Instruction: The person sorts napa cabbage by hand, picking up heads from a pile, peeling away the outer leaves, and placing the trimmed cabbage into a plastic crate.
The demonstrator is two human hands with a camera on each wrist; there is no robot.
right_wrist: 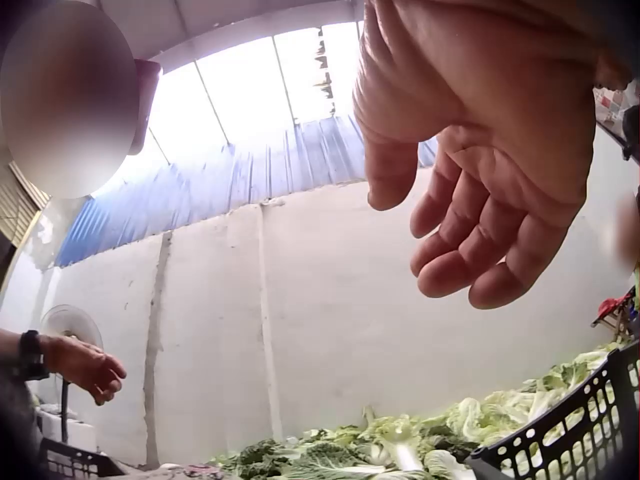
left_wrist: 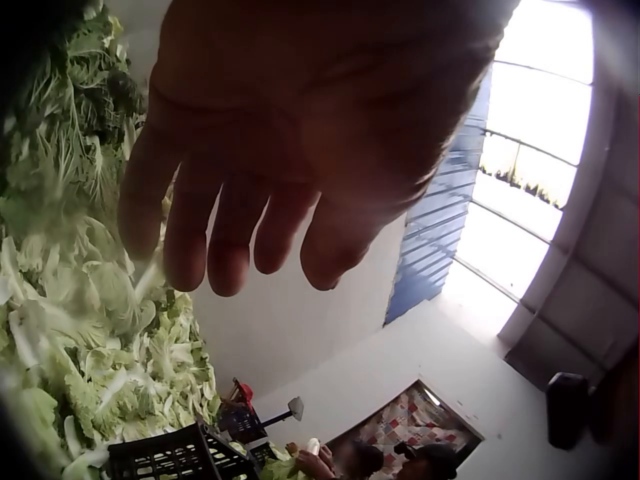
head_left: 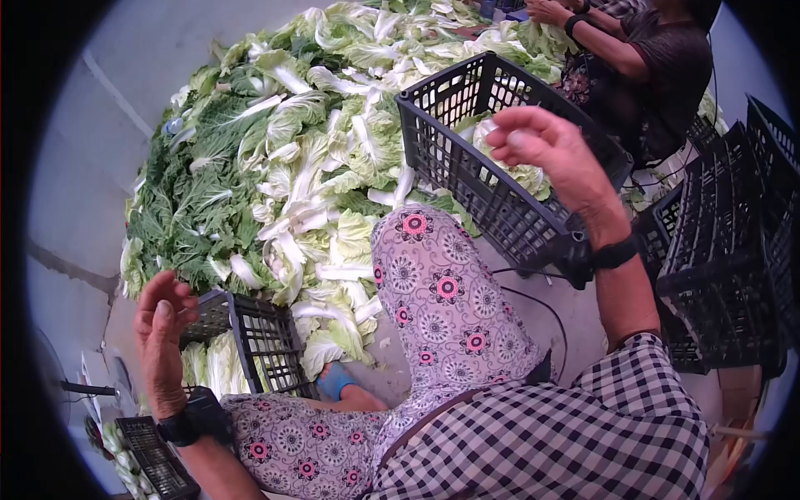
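My left hand [head_left: 162, 342] is raised at the near side of a small black crate [head_left: 268, 346], its fingers loosely bent and nothing in them. Pale napa cabbages [head_left: 223, 364] lie inside that crate. Over the edge of a larger black plastic crate [head_left: 454, 162] hangs my right hand [head_left: 560, 165], also holding nothing, with relaxed fingers. A napa cabbage [head_left: 527, 179] shows in this crate, partly covered by the hand. Seen from the left wrist, the left hand's [left_wrist: 290, 150] fingers are spread apart. In the right wrist view the right hand's [right_wrist: 490, 150] fingers curve slightly around bare air.
A big heap of cabbage leaves [head_left: 283, 167] spreads across the floor against the wall. Another person [head_left: 658, 75] works at the far right. Stacked black crates [head_left: 721, 250] stand at the right, and a thin cable [head_left: 554, 312] trails by my knee.
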